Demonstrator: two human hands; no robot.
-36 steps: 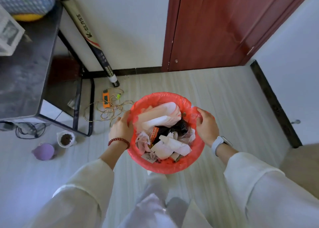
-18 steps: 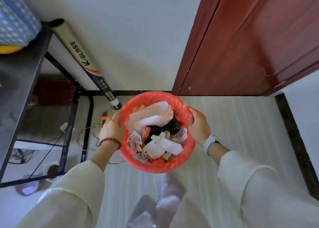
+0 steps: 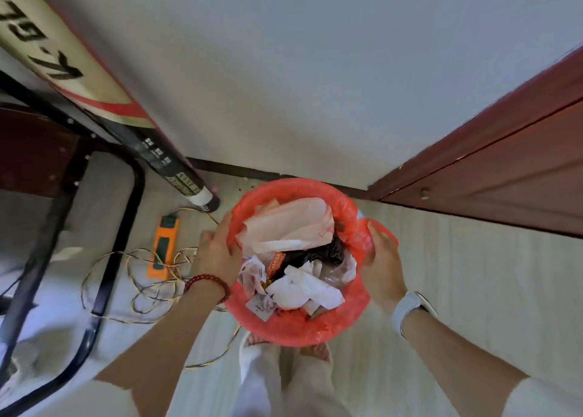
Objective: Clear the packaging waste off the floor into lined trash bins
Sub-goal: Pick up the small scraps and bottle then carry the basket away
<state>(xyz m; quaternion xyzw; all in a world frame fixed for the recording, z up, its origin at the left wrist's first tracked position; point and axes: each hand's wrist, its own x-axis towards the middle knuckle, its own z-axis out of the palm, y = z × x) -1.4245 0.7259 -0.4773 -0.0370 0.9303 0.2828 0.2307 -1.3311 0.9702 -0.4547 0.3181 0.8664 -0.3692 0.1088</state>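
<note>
Red plastic liner (image 3: pixel 303 331) covers the trash bin, held between both hands: the left hand (image 3: pixel 217 252) and the right hand (image 3: pixel 383 265) each close on the rim, above the feet. Inside lie white wrappers (image 3: pixel 303 287) and an orange packet (image 3: pixel 275 263) with unreadable print. The tube (image 3: pixel 94 101) shows "K-GL" lettering. Compared with before, the bin is nearer the wall (image 3: pixel 315 69) and the door (image 3: pixel 504 170).

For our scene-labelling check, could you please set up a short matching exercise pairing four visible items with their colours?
Items:
1. bin liner
2. power strip
3. bead bracelet
4. watch

Colours:
a. white
b. dark red
c. orange
d. translucent red

Pairs: 1-d, 2-c, 3-b, 4-a
</note>
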